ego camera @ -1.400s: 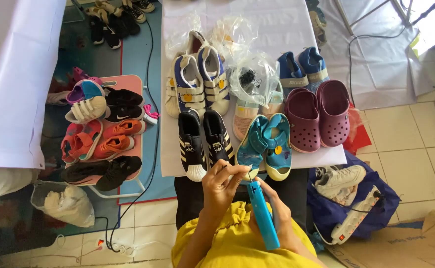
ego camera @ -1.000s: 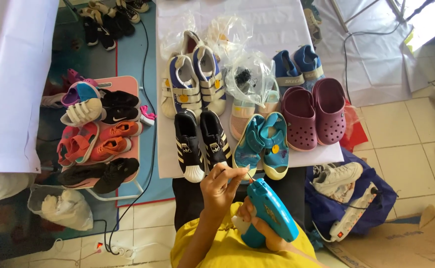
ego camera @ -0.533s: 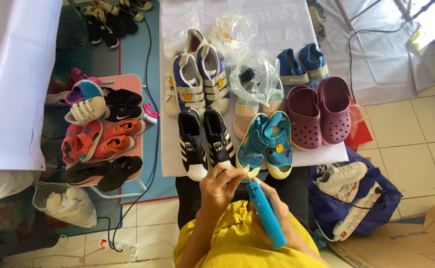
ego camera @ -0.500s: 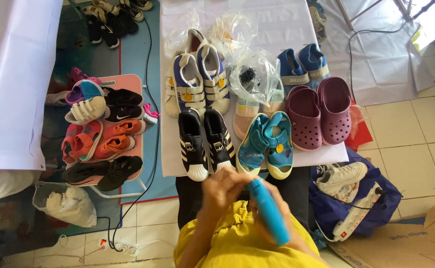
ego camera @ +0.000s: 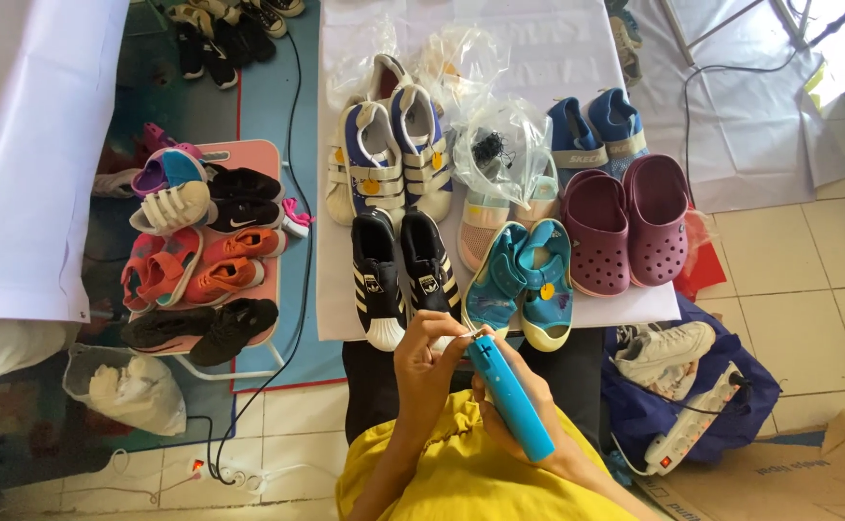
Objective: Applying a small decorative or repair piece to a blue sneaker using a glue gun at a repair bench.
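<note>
My right hand grips a long bright blue handheld device that points up toward the table edge. My left hand pinches something small and white at the device's top end. Both hands hover over my lap, above my yellow garment. Just beyond them on the white-covered table stand a black pair of shoes with white stripes and a teal pair of sandals.
More pairs fill the table: maroon clogs, blue slip-ons, navy-and-white strap shoes, clear plastic bags. A pink rack of shoes stands left. A dark blue bag with a power strip lies at right.
The blue device briefly turned broadside about a second ago, then came back edge-on. My left hand stays at its top end. The shoes on the table have not moved.
</note>
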